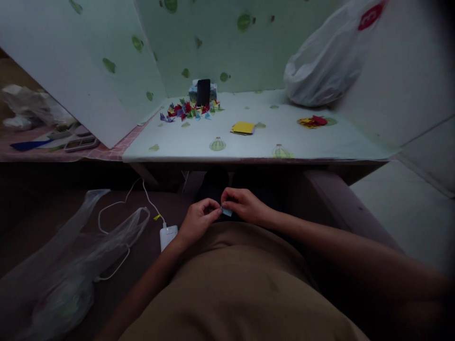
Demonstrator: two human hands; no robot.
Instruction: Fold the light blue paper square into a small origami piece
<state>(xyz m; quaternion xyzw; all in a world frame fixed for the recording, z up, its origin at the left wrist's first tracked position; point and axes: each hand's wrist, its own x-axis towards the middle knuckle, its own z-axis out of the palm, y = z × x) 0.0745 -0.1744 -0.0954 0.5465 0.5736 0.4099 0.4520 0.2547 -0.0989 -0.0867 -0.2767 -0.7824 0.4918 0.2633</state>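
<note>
Just above my lap, a small light-blue piece of folded paper [226,212] is pinched between both hands. My left hand [199,218] closes thumb and forefinger on its left end. From the right, my right hand [245,204] grips its upper edge, with fingers curled. The fingers cover part of the paper, so its full shape is hidden. On the table ahead lie a stack of yellow paper squares [243,128] and a heap of small colourful folded paper cranes [185,111].
A phone [203,92] leans on a tissue box [193,92] behind the cranes. Red and yellow paper pieces [313,121] lie right, below a hanging white plastic bag [320,71]. Beside my left arm are a white power bank [168,237] with a cable and a clear plastic bag [67,284].
</note>
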